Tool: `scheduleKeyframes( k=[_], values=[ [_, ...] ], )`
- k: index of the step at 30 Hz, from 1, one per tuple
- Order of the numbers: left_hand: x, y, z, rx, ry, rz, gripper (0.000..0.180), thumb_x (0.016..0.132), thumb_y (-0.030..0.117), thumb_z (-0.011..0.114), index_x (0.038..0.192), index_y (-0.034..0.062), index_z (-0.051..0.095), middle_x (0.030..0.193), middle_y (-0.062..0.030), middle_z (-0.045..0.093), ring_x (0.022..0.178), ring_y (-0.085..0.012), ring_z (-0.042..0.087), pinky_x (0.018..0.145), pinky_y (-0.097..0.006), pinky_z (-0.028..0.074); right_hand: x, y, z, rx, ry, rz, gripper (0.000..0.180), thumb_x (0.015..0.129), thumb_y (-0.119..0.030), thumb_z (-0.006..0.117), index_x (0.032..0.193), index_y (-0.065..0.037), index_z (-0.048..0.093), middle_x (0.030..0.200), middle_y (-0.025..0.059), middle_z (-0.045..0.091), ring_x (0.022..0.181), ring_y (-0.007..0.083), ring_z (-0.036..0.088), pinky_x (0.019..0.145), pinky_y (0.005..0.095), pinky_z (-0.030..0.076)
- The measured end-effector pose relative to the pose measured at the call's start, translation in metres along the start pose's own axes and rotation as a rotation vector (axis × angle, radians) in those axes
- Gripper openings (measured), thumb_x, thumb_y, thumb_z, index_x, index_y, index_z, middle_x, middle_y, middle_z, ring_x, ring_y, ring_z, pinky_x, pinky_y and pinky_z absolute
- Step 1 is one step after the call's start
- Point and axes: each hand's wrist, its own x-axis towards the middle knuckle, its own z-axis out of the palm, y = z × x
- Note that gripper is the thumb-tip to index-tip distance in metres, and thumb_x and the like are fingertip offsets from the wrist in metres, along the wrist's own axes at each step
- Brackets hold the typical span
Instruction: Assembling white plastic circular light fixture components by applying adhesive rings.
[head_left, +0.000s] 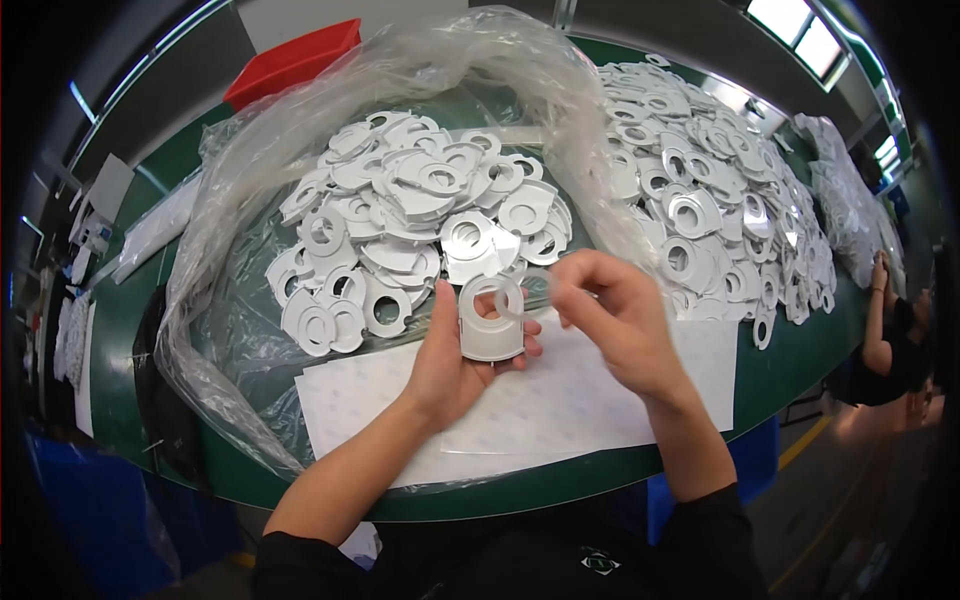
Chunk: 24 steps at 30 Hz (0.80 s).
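My left hand (440, 362) holds a white plastic plate with a round hole (491, 344) upright over the paper, thumb on its left edge and fingers behind it. Between the thumb and fingers of my right hand (618, 318) is a thin translucent ring (509, 300), pinched at its right side. The ring overlaps the upper right of the plate's hole; whether the two touch, I cannot tell. Beyond my hands, similar white plates (405, 200) lie heaped inside an open clear plastic bag (225, 245).
White paper sheets (590, 405) lie under my hands on the green table (790, 375). A second heap of white plates (715, 215) spreads to the right. Behind the bag stands a red bin (295, 65). Another person's arm (877, 330) shows at the far right.
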Motion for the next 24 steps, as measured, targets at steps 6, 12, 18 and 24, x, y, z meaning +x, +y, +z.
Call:
scheduleKeyframes(
  k=[6, 12, 18, 24],
  values=[
    [0.000, -0.003, 0.003, 0.048, 0.018, 0.013, 0.072, 0.094, 0.062, 0.013, 0.117, 0.0041, 0.050, 0.096, -0.0118, 0.059, 0.086, -0.0221, 0.058, 0.074, -0.033, 0.047, 0.005, 0.036, 0.015, 0.111, 0.058, 0.134, 0.014, 0.093, -0.014, 0.058, 0.093, -0.001, 0.052, 0.082, 0.0018, 0.052, 0.062, 0.0060, 0.051, 0.051, 0.0215, 0.049],
    [0.000, -0.003, 0.001, 0.071, 0.008, 0.026, 0.071, 0.095, 0.061, 0.012, 0.113, 0.0042, 0.052, 0.096, -0.0112, 0.059, 0.085, -0.0211, 0.058, 0.074, -0.033, 0.047, 0.005, 0.042, 0.017, 0.143, 0.026, 0.204, 0.014, 0.092, -0.013, 0.058, 0.094, 0.000, 0.052, 0.083, 0.0030, 0.053, 0.059, 0.0038, 0.050, 0.048, 0.0200, 0.048],
    [0.000, -0.003, 0.001, 0.072, 0.000, 0.021, 0.072, 0.095, 0.060, 0.012, 0.112, 0.0038, 0.053, 0.095, -0.0109, 0.058, 0.086, -0.0207, 0.057, 0.075, -0.033, 0.047, 0.006, 0.043, 0.018, 0.131, 0.034, 0.164, 0.014, 0.091, -0.012, 0.059, 0.092, 0.001, 0.053, 0.085, 0.0032, 0.054, 0.058, 0.0043, 0.050, 0.047, 0.0201, 0.048],
    [0.000, -0.003, 0.004, 0.065, 0.009, 0.017, 0.072, 0.096, 0.059, 0.010, 0.111, 0.0034, 0.053, 0.095, -0.0110, 0.058, 0.086, -0.0210, 0.057, 0.076, -0.033, 0.047, 0.006, 0.039, 0.018, 0.121, 0.050, 0.204, 0.014, 0.091, -0.011, 0.059, 0.090, 0.002, 0.054, 0.085, 0.0037, 0.055, 0.057, 0.0047, 0.051, 0.047, 0.0208, 0.049]
  ],
)
